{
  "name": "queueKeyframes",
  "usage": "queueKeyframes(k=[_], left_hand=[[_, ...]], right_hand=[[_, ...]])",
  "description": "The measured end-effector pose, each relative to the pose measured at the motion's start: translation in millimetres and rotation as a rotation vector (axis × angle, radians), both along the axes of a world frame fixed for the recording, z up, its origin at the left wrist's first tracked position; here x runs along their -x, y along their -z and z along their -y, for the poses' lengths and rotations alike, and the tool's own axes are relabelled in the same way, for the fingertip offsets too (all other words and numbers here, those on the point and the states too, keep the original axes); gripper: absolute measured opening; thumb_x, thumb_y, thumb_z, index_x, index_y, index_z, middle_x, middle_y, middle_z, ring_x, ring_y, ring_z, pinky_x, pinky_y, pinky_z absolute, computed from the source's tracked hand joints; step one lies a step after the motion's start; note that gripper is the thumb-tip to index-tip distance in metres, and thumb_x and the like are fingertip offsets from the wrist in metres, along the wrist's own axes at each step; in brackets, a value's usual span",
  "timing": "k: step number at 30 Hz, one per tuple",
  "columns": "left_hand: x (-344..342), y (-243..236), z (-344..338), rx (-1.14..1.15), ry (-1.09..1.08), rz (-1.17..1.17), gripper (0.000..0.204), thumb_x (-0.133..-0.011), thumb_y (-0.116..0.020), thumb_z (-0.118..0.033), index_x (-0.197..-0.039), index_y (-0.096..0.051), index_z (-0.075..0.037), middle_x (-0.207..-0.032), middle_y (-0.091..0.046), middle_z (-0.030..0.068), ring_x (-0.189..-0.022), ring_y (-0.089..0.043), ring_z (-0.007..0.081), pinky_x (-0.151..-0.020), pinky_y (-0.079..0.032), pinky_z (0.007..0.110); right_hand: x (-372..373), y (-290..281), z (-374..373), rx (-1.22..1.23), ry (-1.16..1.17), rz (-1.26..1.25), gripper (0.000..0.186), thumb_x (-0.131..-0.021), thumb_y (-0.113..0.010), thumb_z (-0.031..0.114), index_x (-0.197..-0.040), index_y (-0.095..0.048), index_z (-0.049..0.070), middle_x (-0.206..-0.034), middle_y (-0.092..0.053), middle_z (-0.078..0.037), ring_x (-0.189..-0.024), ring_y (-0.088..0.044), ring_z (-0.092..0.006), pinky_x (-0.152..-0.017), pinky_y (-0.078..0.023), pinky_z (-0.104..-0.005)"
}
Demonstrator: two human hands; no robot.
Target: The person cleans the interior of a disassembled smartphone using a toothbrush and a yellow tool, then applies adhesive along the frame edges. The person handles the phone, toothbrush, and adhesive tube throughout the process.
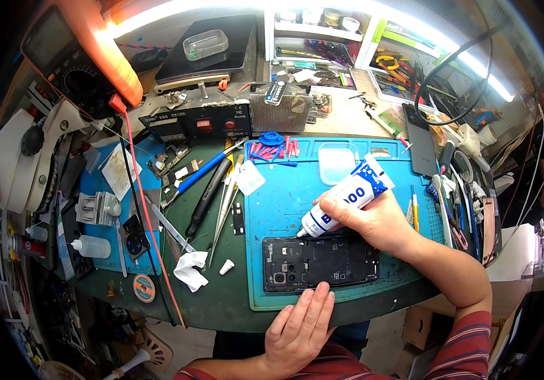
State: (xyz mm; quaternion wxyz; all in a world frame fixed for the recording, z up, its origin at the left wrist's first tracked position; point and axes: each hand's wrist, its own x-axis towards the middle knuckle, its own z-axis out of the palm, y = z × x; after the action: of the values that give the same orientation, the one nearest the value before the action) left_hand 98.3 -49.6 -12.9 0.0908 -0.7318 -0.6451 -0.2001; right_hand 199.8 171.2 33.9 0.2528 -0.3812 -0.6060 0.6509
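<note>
A phone with its back cover off (322, 263) lies on the blue work mat (256, 209), its dark inside facing up and its camera lenses at the left end. My right hand (370, 218) is closed around a white and blue glue tube (341, 199). The tube tilts nozzle-down to the left, its tip at or just above the phone's far edge; contact is hard to tell. With fingers stretched out, my left hand (300, 326) rests its fingertips by the phone's near edge. A small white cap (226, 266) lies off the mat to the left.
Left of the mat are tweezers (225, 196), a black-handled tool (208, 199), crumpled tissue (191, 271) and a red cable (145, 209). A clear plastic box (337, 166) sits behind the tube. Several tools crowd the right side (452, 209); a black equipment box (202, 121) stands behind.
</note>
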Motion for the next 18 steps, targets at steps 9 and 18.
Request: queueKeyframes(k=[9, 18], left_hand=[[-0.1, -0.2, 0.2, -0.001, 0.001, -0.014, 0.048, -0.091, -0.069, -0.041, -0.124, -0.068, -0.007, -0.134, -0.068, 0.0069, -0.126, -0.059, 0.0196, -0.108, -0.033, 0.035], [0.5, -1.7, -0.3, 0.009, 0.011, -0.007, 0.049, -0.092, -0.068, -0.042, -0.125, -0.068, -0.005, -0.134, -0.067, 0.0087, -0.126, -0.058, 0.0202, -0.108, -0.033, 0.035]], right_hand=[[-6.8, 0.2, -1.7, -0.028, 0.022, 0.062, 0.026, -0.091, -0.079, 0.021, -0.102, -0.072, -0.001, -0.095, -0.075, -0.009, -0.086, -0.073, -0.0153, -0.076, -0.06, -0.0301], [-9.0, 0.8, -2.5, -0.037, 0.037, 0.012, 0.029, -0.09, -0.081, 0.023, -0.098, -0.07, -0.002, -0.088, -0.075, -0.008, -0.078, -0.072, -0.0125, -0.068, -0.06, -0.0278]])
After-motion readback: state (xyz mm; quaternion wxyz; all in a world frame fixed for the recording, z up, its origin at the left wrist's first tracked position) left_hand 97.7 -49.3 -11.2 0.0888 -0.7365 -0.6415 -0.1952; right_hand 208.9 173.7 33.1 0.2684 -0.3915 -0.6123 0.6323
